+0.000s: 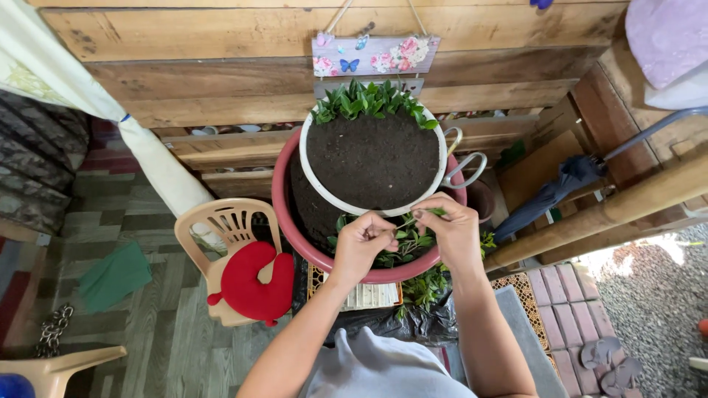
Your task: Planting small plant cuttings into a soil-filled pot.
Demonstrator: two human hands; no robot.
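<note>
left hand (363, 239) pinches a sprig (408, 220) | right hand (451, 230) grips its other end, over the basin's (284, 214) near rim | white pot (304, 151) (soil-filled) has plants at its far edge only | near soil mostly bare, cuttings (424, 287) still below

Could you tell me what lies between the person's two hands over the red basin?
In the head view, a thin green plant cutting spans the gap from the left hand to the right hand, both pinching it above leafy cuttings in the red basin.
</note>
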